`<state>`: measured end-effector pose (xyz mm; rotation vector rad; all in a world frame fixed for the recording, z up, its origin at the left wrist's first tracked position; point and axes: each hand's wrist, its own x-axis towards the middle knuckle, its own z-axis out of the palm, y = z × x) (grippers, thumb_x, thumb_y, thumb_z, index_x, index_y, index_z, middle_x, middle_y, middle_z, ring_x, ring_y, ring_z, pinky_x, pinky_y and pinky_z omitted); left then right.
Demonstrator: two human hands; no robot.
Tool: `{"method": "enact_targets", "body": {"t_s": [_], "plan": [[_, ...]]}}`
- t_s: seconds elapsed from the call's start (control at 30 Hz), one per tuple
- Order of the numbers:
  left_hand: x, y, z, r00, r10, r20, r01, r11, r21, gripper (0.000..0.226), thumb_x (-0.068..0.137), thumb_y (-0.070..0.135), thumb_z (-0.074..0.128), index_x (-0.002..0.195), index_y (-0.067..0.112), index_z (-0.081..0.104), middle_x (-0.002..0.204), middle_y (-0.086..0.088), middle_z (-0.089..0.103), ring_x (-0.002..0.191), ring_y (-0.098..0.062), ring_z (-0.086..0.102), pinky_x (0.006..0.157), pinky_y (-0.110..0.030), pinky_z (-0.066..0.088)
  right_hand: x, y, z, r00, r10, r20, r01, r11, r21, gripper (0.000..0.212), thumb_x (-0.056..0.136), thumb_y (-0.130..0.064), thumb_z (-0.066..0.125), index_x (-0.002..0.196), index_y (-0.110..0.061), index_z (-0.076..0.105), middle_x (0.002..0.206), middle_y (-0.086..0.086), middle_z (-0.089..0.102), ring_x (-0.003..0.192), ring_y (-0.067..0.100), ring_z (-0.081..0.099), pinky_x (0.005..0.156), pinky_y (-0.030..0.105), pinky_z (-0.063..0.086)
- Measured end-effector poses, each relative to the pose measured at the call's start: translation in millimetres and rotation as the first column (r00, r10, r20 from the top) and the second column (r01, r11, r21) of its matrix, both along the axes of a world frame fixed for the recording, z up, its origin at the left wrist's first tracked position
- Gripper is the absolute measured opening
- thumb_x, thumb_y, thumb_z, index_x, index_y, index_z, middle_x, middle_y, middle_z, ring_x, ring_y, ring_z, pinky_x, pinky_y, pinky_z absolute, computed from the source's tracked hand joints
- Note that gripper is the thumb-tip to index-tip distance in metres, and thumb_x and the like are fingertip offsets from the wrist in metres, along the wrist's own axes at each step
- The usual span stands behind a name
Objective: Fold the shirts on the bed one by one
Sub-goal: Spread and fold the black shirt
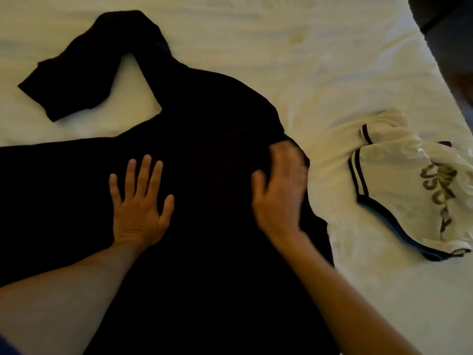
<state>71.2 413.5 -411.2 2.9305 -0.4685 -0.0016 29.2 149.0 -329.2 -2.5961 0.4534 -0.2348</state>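
I'm seeing two shirts lying on the bed (256,34): my left hand (139,201), fingers spread, is pressing the black shirt (204,119); my right hand (279,190) is blurred, fingers unclear; the white shirt (399,190) is lying beside.

Both hands, left hand (139,201) and blurred right hand (279,190), flat on black shirt (204,111) on white bed (281,47).

The right hand (280,185) is blurry, so its fingers can't be told apart where they meet the black shirt (204,155). That shirt runs off the left and bottom edges. Right of the black shirt, the white shirt (399,180) is cut by the right edge, and its gold letters are too smeared to read
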Motion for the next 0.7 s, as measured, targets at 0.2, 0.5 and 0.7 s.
{"method": "enact_targets", "body": {"t_s": [0.2,0.5,0.7], "plan": [[-1,0,0,1.0,0.01,-0.01,-0.011,0.999,-0.038,0.073,0.095,0.053,0.022,0.16,0.023,0.008,0.168,0.0,0.001,0.154,-0.025,-0.002,0.12,-0.06,-0.002,-86,-23,-26,0.904,-0.082,-0.42,-0.027,0.969,-0.247,0.068,0.102,-0.056,0.02,0.158,-0.027,-0.004,0.165,-0.002,-0.014,0.151,0.018,-0.017,0.122,0.052,-0.003],[-1,0,3,0.999,0.005,-0.046,-0.007,0.998,-0.06,0.071,0.097,0.055,0.019,0.16,0.027,0.003,0.168,0.003,-0.003,0.154,-0.023,-0.005,0.12,-0.061,-0.002,-130,-15,-6,0.799,-0.476,-0.369,0.452,0.878,-0.153,0.091,0.093,-0.067,0.037,0.158,-0.01,0.008,0.162,0.012,0.014,0.148,0.031,0.015,0.119,0.046,0.018],[-6,-7,26,0.991,0.071,-0.114,-0.058,0.992,0.112,0.071,0.097,0.056,0.015,0.16,0.025,0.002,0.168,0.0,-0.002,0.154,-0.024,-0.006,0.122,-0.056,-0.004,-154,-46,8,0.748,-0.525,-0.406,0.596,0.8,0.065,0.07,0.077,-0.075,0.061,0.114,-0.015,0.057,0.096,-0.005,0.06,0.086,0.015,0.056,0.073,0.034,0.046]]}}
